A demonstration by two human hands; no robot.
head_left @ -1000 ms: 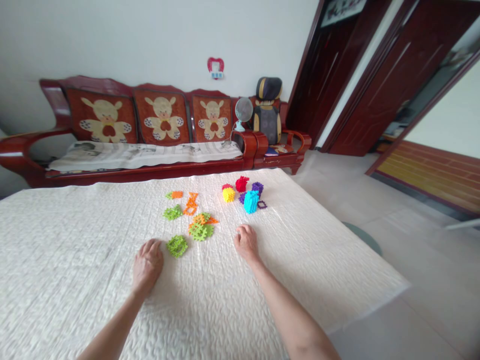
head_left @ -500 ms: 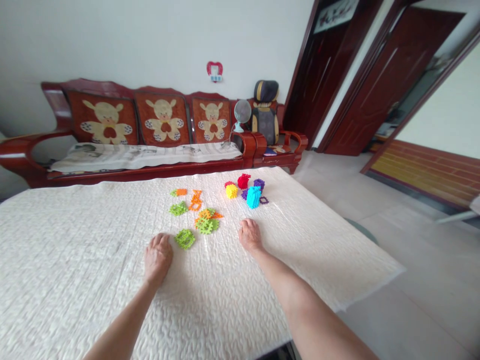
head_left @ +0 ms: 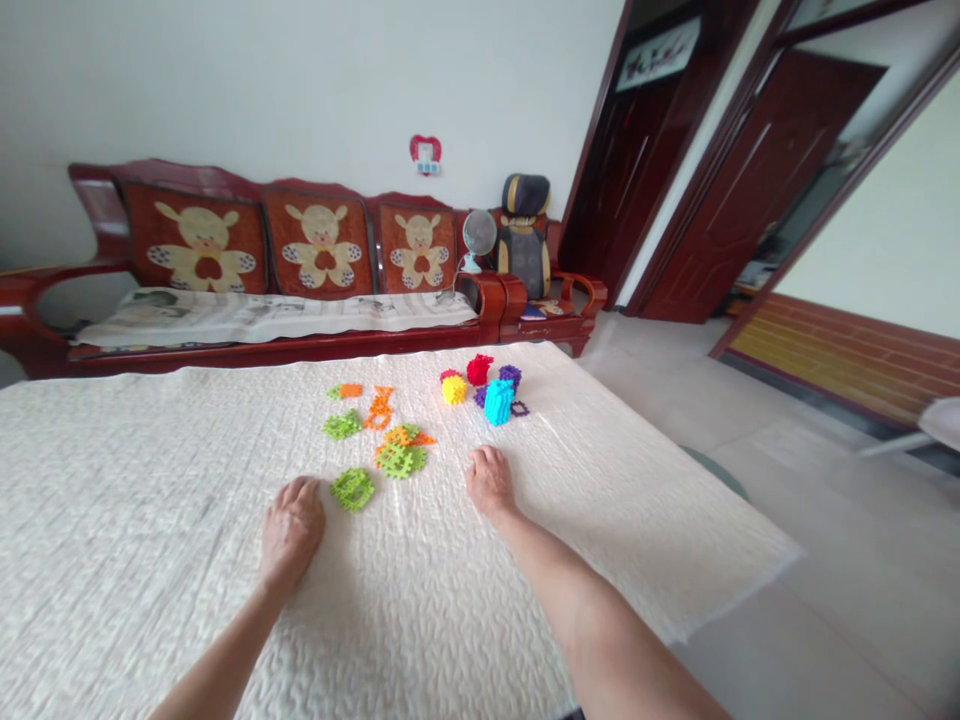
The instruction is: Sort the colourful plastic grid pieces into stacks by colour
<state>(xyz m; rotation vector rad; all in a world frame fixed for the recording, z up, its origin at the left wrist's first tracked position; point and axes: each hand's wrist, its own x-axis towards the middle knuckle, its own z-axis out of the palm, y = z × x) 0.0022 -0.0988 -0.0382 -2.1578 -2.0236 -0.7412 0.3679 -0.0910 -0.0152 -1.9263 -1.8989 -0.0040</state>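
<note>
My left hand (head_left: 292, 528) rests on the quilted cloth with its fingers curled in and no toy piece showing in it. Just right of it, not touching, is a cluster of green interlocking pieces (head_left: 352, 490). My right hand (head_left: 490, 481) lies on the cloth, fingers closed and nothing visible in them. Beyond it stands a cyan stack of pieces (head_left: 499, 402), close to purple pieces (head_left: 510, 376), a red stack (head_left: 479, 369) and a yellow stack (head_left: 454, 389). Mixed green and orange pieces (head_left: 401, 459) lie between the hands, a little farther off.
A white quilted cloth (head_left: 187, 480) covers the table. More green pieces (head_left: 343, 425) and orange pieces (head_left: 379, 408) lie toward its far side. Behind are a wooden sofa (head_left: 300, 340), a small fan (head_left: 478, 235) and a chair with a massage cushion (head_left: 525, 255).
The view has shifted slightly, so table, pieces and hands sit a little lower and farther left. Both hands stay about where they were beside the pieces; no piece has visibly moved.
</note>
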